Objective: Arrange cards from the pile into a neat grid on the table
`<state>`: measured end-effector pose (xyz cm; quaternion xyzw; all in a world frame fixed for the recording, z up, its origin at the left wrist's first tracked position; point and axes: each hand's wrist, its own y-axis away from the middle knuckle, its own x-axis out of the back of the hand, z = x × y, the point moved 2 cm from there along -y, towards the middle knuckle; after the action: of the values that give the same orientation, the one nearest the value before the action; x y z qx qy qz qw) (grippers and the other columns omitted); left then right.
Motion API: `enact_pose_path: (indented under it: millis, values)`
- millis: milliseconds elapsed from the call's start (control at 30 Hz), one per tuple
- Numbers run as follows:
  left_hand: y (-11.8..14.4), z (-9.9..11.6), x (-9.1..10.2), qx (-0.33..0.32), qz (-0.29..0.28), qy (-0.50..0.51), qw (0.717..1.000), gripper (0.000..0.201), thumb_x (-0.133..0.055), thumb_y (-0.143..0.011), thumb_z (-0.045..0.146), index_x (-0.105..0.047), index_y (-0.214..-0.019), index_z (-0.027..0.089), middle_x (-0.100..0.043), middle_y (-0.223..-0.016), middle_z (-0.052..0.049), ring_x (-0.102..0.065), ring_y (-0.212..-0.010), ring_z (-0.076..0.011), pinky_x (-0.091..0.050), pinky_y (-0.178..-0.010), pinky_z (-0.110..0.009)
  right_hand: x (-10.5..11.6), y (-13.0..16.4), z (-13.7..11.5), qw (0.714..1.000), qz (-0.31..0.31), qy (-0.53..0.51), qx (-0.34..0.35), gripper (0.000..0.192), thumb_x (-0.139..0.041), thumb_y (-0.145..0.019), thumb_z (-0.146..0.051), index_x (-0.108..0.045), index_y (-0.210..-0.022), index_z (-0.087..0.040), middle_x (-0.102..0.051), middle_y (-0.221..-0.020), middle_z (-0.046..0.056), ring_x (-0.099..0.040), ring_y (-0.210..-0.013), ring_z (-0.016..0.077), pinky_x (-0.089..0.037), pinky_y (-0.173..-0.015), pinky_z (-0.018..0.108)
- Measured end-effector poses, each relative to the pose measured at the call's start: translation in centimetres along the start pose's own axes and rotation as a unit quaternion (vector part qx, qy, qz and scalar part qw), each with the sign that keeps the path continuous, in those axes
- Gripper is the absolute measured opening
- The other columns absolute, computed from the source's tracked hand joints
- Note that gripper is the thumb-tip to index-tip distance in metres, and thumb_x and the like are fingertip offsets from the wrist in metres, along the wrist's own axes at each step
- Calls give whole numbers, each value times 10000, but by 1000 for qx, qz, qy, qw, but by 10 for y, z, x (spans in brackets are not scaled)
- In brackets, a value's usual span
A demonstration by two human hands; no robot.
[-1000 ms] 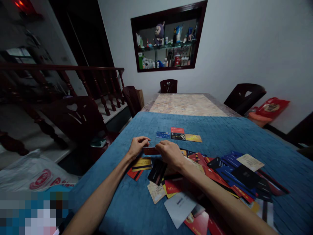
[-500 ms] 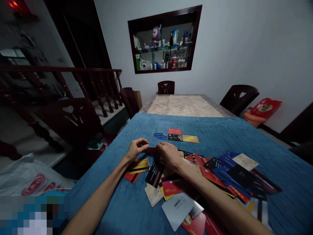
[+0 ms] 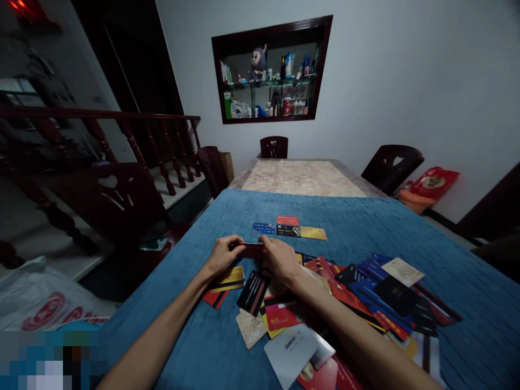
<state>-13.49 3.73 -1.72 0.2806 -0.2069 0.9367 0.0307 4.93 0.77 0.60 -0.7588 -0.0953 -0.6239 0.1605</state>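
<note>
Hands met mid-cloth: my left hand [image 3: 221, 255] and right hand [image 3: 278, 260] pinched dark red card [image 3: 251, 249] by both ends, far of scattered card pile [image 3: 365, 292]. Sorting underway, I judged; next, careful placement beside far card row [image 3: 288, 231].

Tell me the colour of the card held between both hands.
Dark red, as the head view shows: the card sits between left hand and right hand.

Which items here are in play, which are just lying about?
In play: left hand and right hand hold a red card; card pile; four-card row; blue cloth.
Lying about: chairs, wall shelf, white bag.
</note>
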Motion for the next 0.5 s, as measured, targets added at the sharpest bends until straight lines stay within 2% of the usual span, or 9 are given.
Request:
enact_pose_path:
  millis: [133,233,500]
  values:
    - [-4,-2,-1,14,16,25,999,138,-637,-721,280,-676,-722,148,-680,-709,-15,-595,-676,-141,-476,-629,-219,8,2,0,1000,4,-15,-20,275,-514,-888,-143,-541,-1141,-246,-699,-1085,63,-660,-939,213,-364,-631,261]
    - [-11,-4,-1,19,28,48,998,141,-645,-707,280,-676,-730,144,-681,-719,-19,-602,-676,-141,-480,-629,-220,13,-2,5,998,25,-43,-29,277,-501,-887,-136,-557,-1122,-271,-712,-1068,33,-662,-917,199,-346,-626,255]
    - [-43,11,2,-7,68,11,998,141,-621,-732,266,-691,-776,152,-697,-740,-19,-615,-672,-144,-489,-647,-232,16,-36,32,992,99,-79,-9,287,-484,-903,-173,-580,-1167,-234,-709,-1013,58,-637,-904,185,-357,-664,240]
